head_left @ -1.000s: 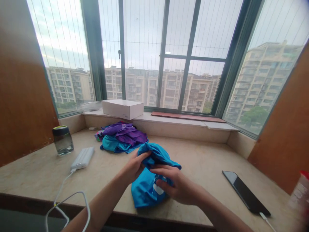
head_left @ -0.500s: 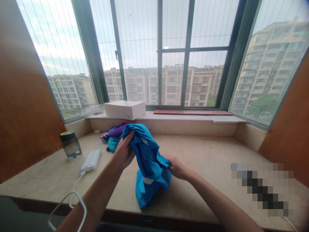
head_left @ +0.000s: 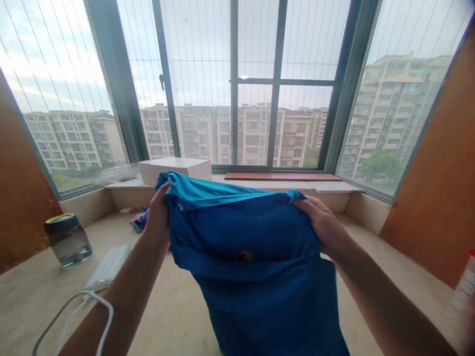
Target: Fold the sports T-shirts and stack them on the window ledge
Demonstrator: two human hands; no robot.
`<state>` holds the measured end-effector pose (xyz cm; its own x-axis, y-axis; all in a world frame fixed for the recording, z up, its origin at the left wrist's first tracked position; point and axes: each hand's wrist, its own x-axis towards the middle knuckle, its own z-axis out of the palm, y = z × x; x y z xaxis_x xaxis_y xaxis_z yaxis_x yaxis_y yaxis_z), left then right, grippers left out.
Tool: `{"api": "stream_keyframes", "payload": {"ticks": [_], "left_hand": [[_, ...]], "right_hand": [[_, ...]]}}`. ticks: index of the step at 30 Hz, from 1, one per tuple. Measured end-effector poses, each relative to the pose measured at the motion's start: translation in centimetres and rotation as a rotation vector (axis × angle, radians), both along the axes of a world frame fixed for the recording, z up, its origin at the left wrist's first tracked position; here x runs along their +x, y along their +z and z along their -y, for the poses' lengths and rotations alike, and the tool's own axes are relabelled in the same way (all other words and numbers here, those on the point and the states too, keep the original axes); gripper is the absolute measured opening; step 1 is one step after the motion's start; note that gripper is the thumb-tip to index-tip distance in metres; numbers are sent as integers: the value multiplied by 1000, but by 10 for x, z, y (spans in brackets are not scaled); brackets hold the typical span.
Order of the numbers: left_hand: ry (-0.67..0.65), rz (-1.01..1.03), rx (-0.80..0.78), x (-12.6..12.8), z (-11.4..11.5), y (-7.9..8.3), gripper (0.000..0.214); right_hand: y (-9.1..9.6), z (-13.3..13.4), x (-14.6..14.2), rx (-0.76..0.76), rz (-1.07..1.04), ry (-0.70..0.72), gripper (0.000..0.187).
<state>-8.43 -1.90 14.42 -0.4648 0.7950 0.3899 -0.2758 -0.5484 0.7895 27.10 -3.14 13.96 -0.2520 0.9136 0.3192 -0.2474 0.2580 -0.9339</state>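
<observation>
A blue shirt (head_left: 256,277) is stretched between my two hands and hangs down past the bottom of the view. Its upper edge shows a lighter blue fold, and a small blurred emblem sits near the middle. My left hand (head_left: 159,210) is closed on the upper left corner, fingers partly hidden behind the cloth. At the upper right corner, my right hand (head_left: 322,221) pinches the edge between thumb and fingers. Part of a purple and multicoloured cloth (head_left: 139,220) shows behind my left wrist.
On the left of the stone sill (head_left: 29,296) stand a water bottle (head_left: 69,241) and a white power bank (head_left: 108,267) with a white cable (head_left: 109,316). A white box (head_left: 166,170) and a reddish board (head_left: 282,176) lie by the window. A red-capped container (head_left: 463,287) is cut off at right.
The bunched shirt has been raised and spread wide, my hands moving apart. The view has shifted, so the multicoloured cloth is mostly covered and a red-capped container shows at right.
</observation>
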Motion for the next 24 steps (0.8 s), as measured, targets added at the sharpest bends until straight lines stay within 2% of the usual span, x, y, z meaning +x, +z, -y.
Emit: {"api": "stream_keyframes", "payload": {"ticks": [2, 3, 5, 6, 7, 10, 13, 17, 21, 24], "left_hand": [[-107, -126, -111, 10, -31, -6, 28], [-106, -233, -166, 13, -48, -12, 35], [45, -533, -258, 16, -80, -34, 49], [156, -722, -313, 16, -94, -47, 53], [213, -814, -349, 15, -104, -61, 55], [266, -1030, -400, 17, -116, -106, 58], [137, -1289, -355, 29, -104, -143, 56], [-137, -1589, -283, 53, -77, -178, 57], [-221, -1834, -381, 67, -60, -194, 68], [-239, -1955, -512, 68, -49, -194, 71]], "right_hand": [[12, -44, 8, 73, 112, -130, 38], [17, -69, 11, 108, 198, -197, 41], [21, -121, 16, 215, 495, -393, 51], [20, -143, 19, 257, 711, -527, 56], [15, -162, 21, 252, 795, -570, 56], [-15, -189, 27, 195, 1006, -575, 62], [-61, -176, 27, 170, 1194, -437, 64], [-127, -125, 15, 186, 1359, -194, 57], [-184, -77, 6, 154, 1462, -26, 74], [-207, -73, 17, 119, 1541, 31, 73]]}}
